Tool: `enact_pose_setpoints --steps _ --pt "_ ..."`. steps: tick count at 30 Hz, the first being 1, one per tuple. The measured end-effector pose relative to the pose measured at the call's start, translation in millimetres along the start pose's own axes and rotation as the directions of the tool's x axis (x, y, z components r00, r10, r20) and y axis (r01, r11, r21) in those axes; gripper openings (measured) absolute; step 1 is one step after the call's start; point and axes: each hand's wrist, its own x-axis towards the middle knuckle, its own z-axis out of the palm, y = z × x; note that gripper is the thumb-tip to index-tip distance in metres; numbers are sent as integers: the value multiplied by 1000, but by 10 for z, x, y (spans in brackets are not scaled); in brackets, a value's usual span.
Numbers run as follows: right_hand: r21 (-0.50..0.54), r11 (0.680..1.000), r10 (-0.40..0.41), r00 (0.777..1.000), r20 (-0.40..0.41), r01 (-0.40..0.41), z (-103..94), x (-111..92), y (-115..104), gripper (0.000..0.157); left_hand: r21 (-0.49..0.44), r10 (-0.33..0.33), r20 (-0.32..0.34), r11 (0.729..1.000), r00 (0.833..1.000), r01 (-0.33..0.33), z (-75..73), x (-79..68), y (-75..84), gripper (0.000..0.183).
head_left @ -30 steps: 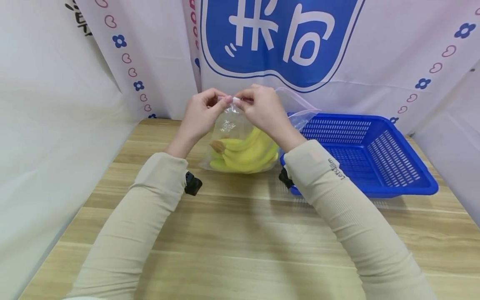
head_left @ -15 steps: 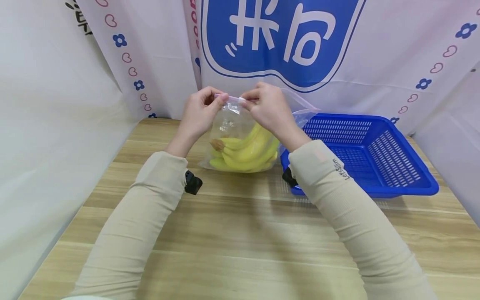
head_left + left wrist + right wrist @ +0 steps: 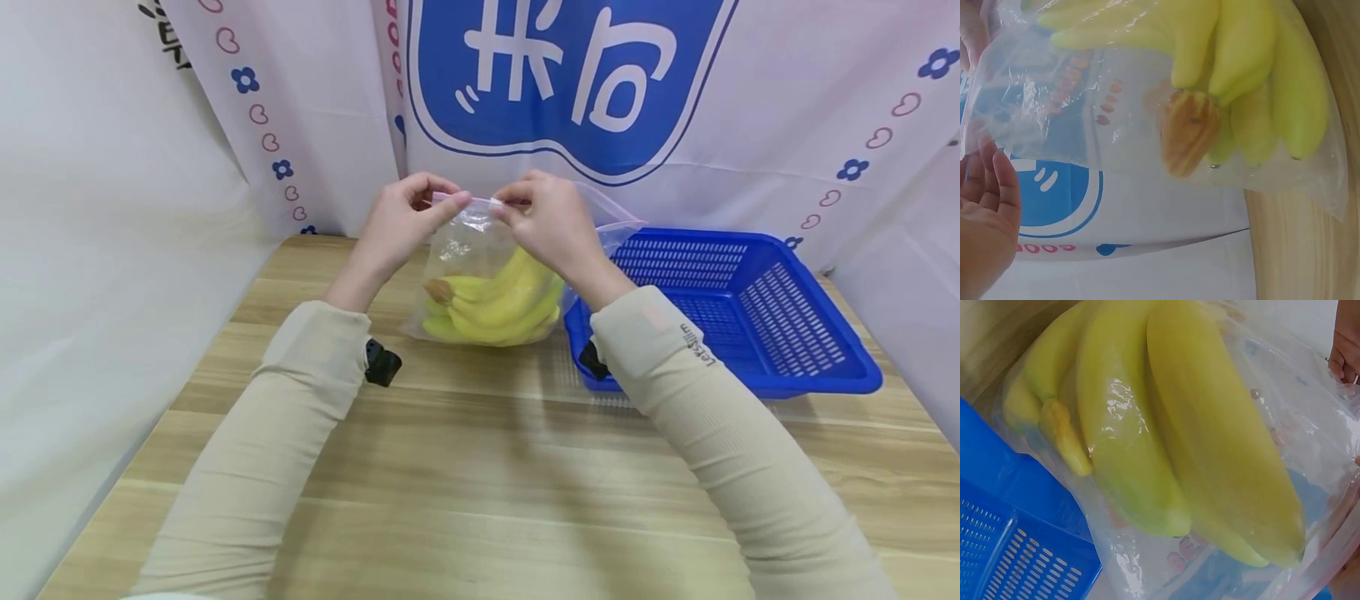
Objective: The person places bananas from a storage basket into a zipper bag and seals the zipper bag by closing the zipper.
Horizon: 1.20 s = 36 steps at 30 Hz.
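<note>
A clear zip bag [image 3: 456, 250] stands on the table with a bunch of yellow bananas [image 3: 498, 307] inside, the brown stem end facing left. My left hand [image 3: 401, 218] pinches the left end of the bag's pink zip strip [image 3: 478, 200] between thumb and fingers. On the same strip, a little to the right, my right hand [image 3: 553, 223] pinches a small white slider [image 3: 496, 203]. To the right of that hand the bag's mouth gapes. The left wrist view shows the brown stem [image 3: 1190, 132] through the plastic.
A blue perforated basket [image 3: 765, 385] stands right of the bag, which overlaps its left rim in the head view. Behind the wooden table [image 3: 450, 467] hangs a printed white curtain [image 3: 337, 133]. Another white sheet [image 3: 112, 208] hangs at the left.
My right hand has moved right along the zip strip with the white slider, away from my left hand. More pink strip shows between them. My left hand keeps its pinch.
</note>
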Motion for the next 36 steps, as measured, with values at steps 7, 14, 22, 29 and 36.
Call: enact_pose_setpoints --steps 7,14,22,29,36 --pt "-20 1000 -15 999 42 16 -8 -2 -11 26 34 -28 12 999 1000 27 73 21 50 35" --pt "-45 999 -14 997 73 17 -22 -15 -21 28 34 -1 -53 999 999 2 136 7 83 28" --pt "-41 999 10 996 84 -6 -38 -9 -12 28 56 3 -97 998 995 2 159 8 119 25" --pt "-13 999 54 993 101 -53 -46 -2 15 28 64 -1 -127 998 992 10 147 5 110 24" --pt "-35 996 86 989 120 -82 -61 -6 81 28 78 -14 -138 997 990 25 120 6 78 25"
